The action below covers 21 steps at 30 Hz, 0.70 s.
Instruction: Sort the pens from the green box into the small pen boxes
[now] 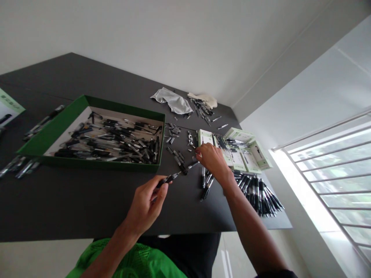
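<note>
My left hand [149,202] pinches a black pen [168,179] between thumb and fingers, its pointed tip aimed up and right over the dark table. To the right, my right hand [213,161] reaches above the table with its fingers bent together. Whatever those fingertips hold is too small to make out. Just beyond them lie small silvery pen parts [189,139]. Black and clear pen pieces [177,156] are scattered between the two hands. Several pens [206,187] lie partly beneath my right wrist.
A green-walled box [101,164] full of loose pens stands at left. White-and-green cartons [246,162] with pens sit at right, behind a fanned row of black pens [257,193]. A white cloth [172,101] and a pen pile [203,108] lie near the wall.
</note>
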Motion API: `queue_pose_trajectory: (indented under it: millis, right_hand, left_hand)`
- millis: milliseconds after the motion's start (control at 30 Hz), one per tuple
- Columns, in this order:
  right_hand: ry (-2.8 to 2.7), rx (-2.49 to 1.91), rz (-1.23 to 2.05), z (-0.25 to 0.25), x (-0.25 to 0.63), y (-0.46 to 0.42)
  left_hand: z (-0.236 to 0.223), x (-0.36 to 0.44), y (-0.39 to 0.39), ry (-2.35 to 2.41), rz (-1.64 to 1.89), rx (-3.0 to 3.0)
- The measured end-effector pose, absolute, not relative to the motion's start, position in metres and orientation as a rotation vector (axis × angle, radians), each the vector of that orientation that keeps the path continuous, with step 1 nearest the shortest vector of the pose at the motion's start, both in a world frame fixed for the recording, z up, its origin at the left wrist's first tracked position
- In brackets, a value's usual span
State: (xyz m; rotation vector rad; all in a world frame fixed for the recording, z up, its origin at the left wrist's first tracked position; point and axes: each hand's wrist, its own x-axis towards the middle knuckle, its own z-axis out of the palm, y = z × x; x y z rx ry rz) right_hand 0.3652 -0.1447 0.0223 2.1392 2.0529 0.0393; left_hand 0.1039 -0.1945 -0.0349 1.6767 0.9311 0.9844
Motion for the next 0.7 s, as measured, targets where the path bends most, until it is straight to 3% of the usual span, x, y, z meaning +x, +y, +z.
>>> queue_pose_trajectory:
  millis: [67, 167, 333, 700]
  right_hand:
    - [2.239, 2.265, -0.13, 0.026, 0.365, -0.155]
    - [2.568, 2.389, -0.654, 0.033, 0.356, -0.173]
    - [2.644, 2.494, -1.362, 0.042, 0.333, -0.196]
    - [2.866, 2.254, -1.08, 0.046, 0.321, -0.2]
  left_hand:
    - [-0.035, 0.105, -0.194, 0.949, 0.981, 1.676]
    - [-0.035, 0.106, -0.193, 0.976, 0.99, 1.699]
    - [-0.033, 0.106, -0.192, 0.991, 1.002, 1.743]
    - [-0.037, 0.107, -0.19, 0.961, 1.032, 1.838]
